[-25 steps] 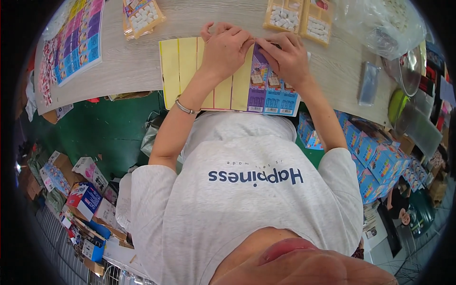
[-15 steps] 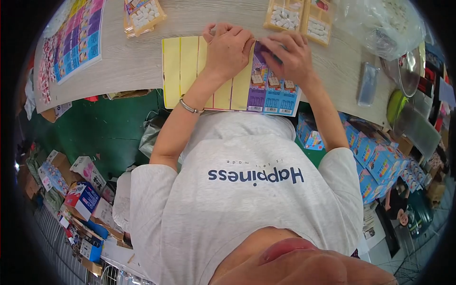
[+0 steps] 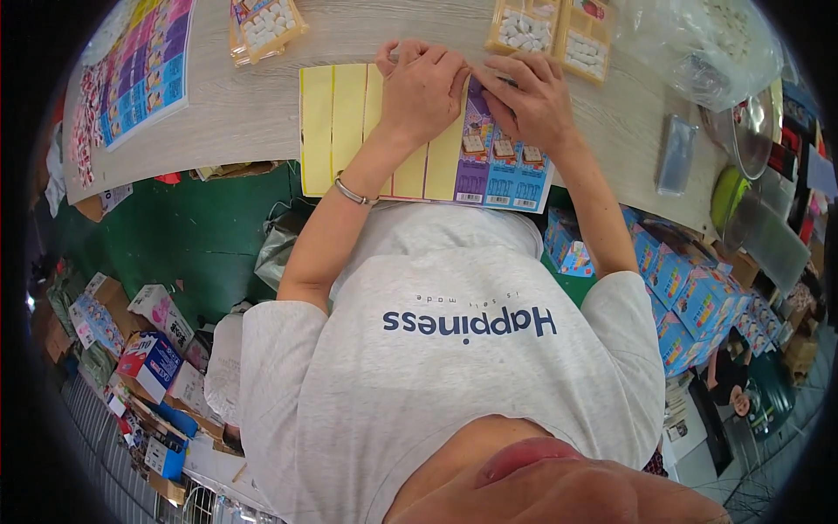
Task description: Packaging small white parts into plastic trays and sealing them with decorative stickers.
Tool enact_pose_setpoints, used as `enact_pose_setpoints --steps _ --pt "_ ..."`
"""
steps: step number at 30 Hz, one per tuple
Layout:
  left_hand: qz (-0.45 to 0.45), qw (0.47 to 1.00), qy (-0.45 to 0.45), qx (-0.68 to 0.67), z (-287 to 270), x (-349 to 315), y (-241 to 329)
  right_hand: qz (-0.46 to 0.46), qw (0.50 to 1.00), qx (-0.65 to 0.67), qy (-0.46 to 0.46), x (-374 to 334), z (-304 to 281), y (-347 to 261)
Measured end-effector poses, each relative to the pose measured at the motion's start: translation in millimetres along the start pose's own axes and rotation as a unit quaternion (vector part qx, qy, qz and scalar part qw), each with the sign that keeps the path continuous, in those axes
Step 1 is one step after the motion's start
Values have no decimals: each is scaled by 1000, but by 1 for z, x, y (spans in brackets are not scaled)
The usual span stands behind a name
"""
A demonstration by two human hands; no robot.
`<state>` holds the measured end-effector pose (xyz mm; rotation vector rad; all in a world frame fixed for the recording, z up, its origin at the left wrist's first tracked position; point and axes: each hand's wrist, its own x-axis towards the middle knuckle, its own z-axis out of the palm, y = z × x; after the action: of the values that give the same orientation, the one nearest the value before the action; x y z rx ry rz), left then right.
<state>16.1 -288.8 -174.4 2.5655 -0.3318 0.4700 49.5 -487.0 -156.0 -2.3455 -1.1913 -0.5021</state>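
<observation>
A sticker sheet (image 3: 349, 131) lies at the table's near edge and hangs partly over it. Bare yellow backing covers its left part; purple and blue printed labels (image 3: 504, 166) fill the right. My left hand (image 3: 425, 92) rests across the yellow part, fingers curled and closed at the sheet's far edge. Beside it, my right hand (image 3: 531, 100) is bent over the labels, thumb and forefinger apart. Its forefinger reaches the top of the purple strip, close to my left thumb. Whether a label corner is lifted there is hidden.
Yellow trays of white pieces (image 3: 524, 31) stand beyond my hands, with another stack (image 3: 266, 26) farther left. More printed sheets (image 3: 148, 70) lie at the left. A clear plastic bag (image 3: 707, 48) and a clear case (image 3: 676, 155) are at the right. Blue boxes (image 3: 690, 288) are stacked below.
My right hand's fingers have settled at the purple strip's top edge, less blurred than before. The sheet and my left hand have shifted very slightly.
</observation>
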Motion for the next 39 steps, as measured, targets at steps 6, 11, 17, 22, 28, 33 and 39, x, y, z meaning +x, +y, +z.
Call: enact_pose_setpoints --steps 6,11,17,22,28,33,39 --pt "-6 1000 3 -9 -1 2 4 -45 998 31 -14 -12 -4 7" --pt "-4 1000 13 -17 -1 0 2 81 996 33 13 2 1 -6" --pt "-4 1000 16 10 0 -1 3 27 998 -55 -9 -11 5 -6" --pt "-15 1000 13 13 3 -2 2 0 987 -123 -105 -22 -15 -9" --pt "-17 1000 7 4 1 -3 0 28 990 -11 -137 -22 -23 -6" --pt "-11 1000 9 3 2 -1 1 49 996 -31 -65 -5 1 -3" --pt "-4 1000 24 17 8 1 1 -79 994 -15 -79 -1 -29 5"
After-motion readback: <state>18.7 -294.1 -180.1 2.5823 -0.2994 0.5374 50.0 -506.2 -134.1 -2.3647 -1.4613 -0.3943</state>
